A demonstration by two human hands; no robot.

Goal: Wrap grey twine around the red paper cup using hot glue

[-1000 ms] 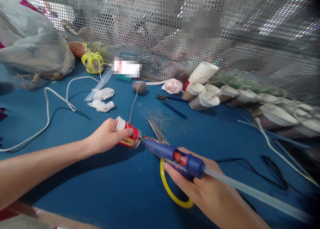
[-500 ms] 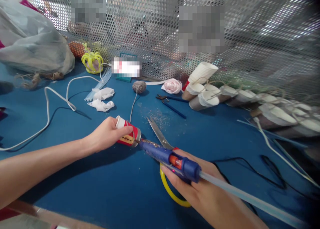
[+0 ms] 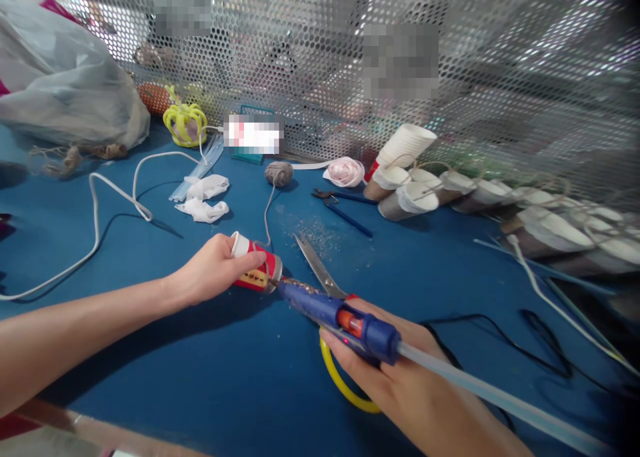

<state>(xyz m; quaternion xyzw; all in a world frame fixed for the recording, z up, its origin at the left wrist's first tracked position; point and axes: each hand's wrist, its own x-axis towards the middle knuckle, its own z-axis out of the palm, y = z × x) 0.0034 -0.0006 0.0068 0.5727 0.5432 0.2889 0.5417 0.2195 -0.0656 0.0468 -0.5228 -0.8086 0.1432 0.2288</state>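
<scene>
Your left hand (image 3: 213,270) is gripping the red cup (image 3: 257,280) sideways, apparently so its base end is facing the glue gun (image 3: 320,304) that your right hand (image 3: 393,377) is clasping.

Light glares through the mesh (image 3: 320,64), the right edge blurred.

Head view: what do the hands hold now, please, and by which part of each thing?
The left hand holds the red cup around its side. The right hand holds the glue gun, apparently by its handle, which is mostly hidden.
</scene>
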